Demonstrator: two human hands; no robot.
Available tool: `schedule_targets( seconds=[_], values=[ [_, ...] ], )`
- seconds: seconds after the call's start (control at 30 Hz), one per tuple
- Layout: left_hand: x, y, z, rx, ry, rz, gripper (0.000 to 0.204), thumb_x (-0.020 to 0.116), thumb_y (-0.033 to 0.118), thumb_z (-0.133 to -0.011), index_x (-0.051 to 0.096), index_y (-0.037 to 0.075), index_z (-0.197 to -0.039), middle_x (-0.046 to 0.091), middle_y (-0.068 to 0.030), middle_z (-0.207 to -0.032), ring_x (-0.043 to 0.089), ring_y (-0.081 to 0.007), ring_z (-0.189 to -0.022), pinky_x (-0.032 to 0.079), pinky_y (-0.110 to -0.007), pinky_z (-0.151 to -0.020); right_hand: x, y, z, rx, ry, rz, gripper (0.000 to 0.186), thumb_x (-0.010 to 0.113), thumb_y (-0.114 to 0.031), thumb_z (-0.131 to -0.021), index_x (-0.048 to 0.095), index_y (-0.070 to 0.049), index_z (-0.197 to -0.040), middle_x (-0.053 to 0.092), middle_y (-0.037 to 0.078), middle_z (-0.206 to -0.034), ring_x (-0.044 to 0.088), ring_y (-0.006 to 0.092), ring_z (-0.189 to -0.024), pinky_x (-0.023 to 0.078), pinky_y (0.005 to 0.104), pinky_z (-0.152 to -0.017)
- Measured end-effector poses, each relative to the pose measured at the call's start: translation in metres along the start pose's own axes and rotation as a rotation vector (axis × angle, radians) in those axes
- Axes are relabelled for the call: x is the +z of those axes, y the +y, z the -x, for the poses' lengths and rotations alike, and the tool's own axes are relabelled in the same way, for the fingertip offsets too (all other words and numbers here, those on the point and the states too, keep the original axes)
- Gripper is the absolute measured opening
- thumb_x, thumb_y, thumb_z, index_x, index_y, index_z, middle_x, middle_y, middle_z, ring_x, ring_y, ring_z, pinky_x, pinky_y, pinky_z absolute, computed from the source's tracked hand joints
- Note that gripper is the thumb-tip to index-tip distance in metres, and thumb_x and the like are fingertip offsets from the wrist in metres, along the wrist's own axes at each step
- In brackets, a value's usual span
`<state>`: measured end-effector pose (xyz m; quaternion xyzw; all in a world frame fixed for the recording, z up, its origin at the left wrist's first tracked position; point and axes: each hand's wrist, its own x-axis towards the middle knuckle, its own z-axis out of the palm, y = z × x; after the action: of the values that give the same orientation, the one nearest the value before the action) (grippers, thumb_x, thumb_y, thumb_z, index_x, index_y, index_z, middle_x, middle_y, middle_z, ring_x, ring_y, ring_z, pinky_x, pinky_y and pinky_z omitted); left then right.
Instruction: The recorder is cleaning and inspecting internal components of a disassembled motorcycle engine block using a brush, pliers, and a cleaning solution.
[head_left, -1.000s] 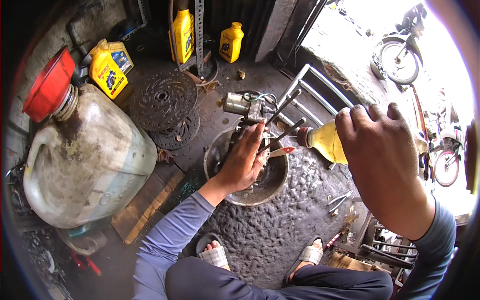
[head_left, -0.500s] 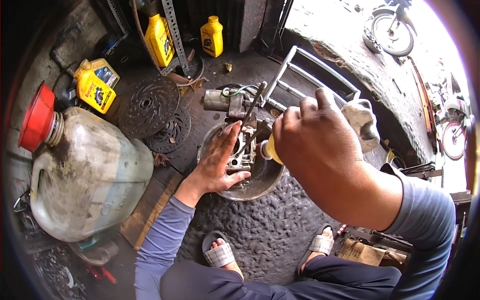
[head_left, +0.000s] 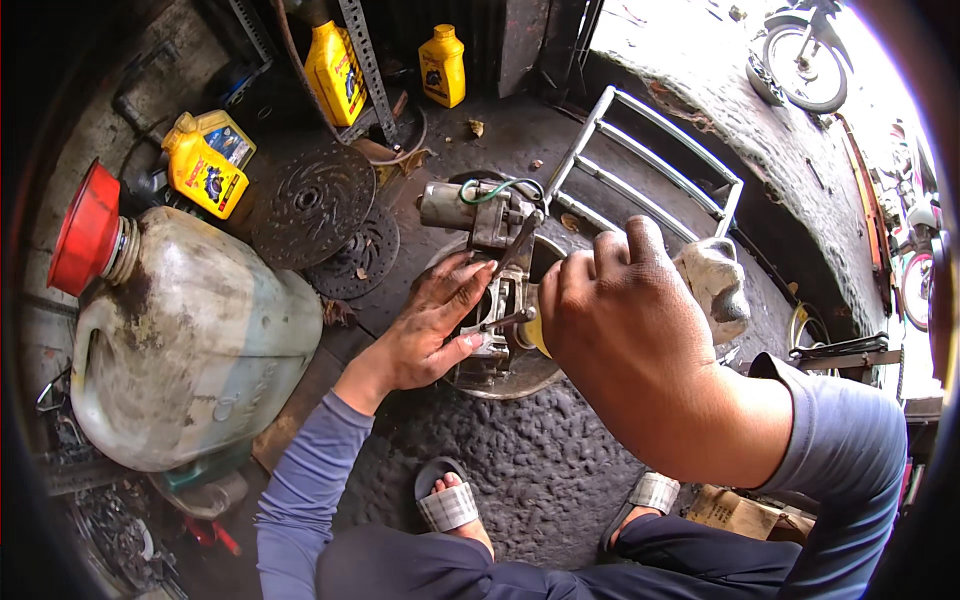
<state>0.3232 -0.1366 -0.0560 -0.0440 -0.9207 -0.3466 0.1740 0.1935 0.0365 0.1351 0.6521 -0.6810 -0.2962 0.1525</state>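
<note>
A greasy metal engine part [head_left: 497, 325] sits over a round metal pan [head_left: 520, 382] in front of me. At its far end is a silver cylindrical motor [head_left: 445, 205] with a green wire. My left hand [head_left: 425, 325] grips the left side of the engine part, fingers over the far portion and thumb toward the near end. My right hand [head_left: 625, 310] is closed round a yellow-handled tool [head_left: 535, 328], just right of the engine part. Its fist hides most of the handle, and I cannot make out the working end. Dark metal rods [head_left: 520, 240] stick up from the part.
A large stained plastic jug [head_left: 200, 350] with a red funnel [head_left: 85, 230] stands at left. Beyond it are perforated brake discs [head_left: 315, 205] and yellow oil bottles [head_left: 442, 68]. A silver tubular rack [head_left: 650, 150] and a whitish lump [head_left: 715, 290] lie right. A motorcycle [head_left: 805, 55] stands outside.
The view has shifted slightly. My left hand's fingers have drawn back leftward on the engine part and bent more. My right hand has moved a little left and down with the yellow-handled tool.
</note>
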Motion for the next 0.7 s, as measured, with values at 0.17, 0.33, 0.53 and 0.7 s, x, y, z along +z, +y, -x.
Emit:
schedule_targets(
  seconds=[0.17, 0.33, 0.53, 0.7],
  values=[
    [-0.006, 0.012, -0.007, -0.003, -0.074, -0.102, 0.095, 0.072, 0.028, -0.086, 0.019, 0.009, -0.163, 0.036, -0.0146, -0.158, 0.030, -0.0403, -0.146, 0.023, -0.048, -0.123, 0.013, 0.000, 0.006, 0.022, 0.021, 0.027, 0.014, 0.063, -0.017, -0.084, 0.067, -0.004, -0.089, 0.063, 0.007, -0.081, 0.063, 0.0241, -0.089, 0.045, 0.0421, -0.093],
    [0.014, 0.034, -0.013, -0.089, 0.100, -0.120, 0.113, 0.089, 0.034, -0.067, 0.027, 0.008, -0.159, 0.039, -0.0153, -0.153, 0.032, -0.0409, -0.144, 0.028, -0.050, -0.121, 0.019, 0.005, 0.013, 0.008, -0.010, 0.024, 0.015, 0.063, -0.018, -0.084, 0.067, -0.005, -0.089, 0.063, 0.007, -0.081, 0.063, 0.0224, -0.088, 0.044, 0.0394, -0.091],
    [0.037, 0.040, -0.006, -0.070, 0.251, -0.043, 0.096, 0.091, 0.030, -0.063, 0.043, 0.008, -0.143, 0.045, -0.0153, -0.141, 0.037, -0.0438, -0.137, 0.031, -0.055, -0.117, 0.024, 0.005, 0.025, -0.018, -0.048, 0.037, 0.022, 0.064, -0.018, -0.084, 0.067, -0.003, -0.099, 0.064, 0.008, -0.088, 0.062, 0.0245, -0.094, 0.043, 0.0429, -0.101],
    [0.065, 0.053, 0.014, -0.024, 0.228, -0.077, 0.091, 0.091, 0.037, -0.065, 0.047, 0.014, -0.142, 0.045, -0.0100, -0.148, 0.035, -0.0390, -0.139, 0.029, -0.060, -0.111, 0.034, 0.012, 0.038, -0.002, -0.063, -0.059, 0.016, 0.062, -0.015, -0.086, 0.066, -0.005, -0.097, 0.063, 0.008, -0.089, 0.063, 0.0255, -0.096, 0.041, 0.0452, -0.103]
  ],
)
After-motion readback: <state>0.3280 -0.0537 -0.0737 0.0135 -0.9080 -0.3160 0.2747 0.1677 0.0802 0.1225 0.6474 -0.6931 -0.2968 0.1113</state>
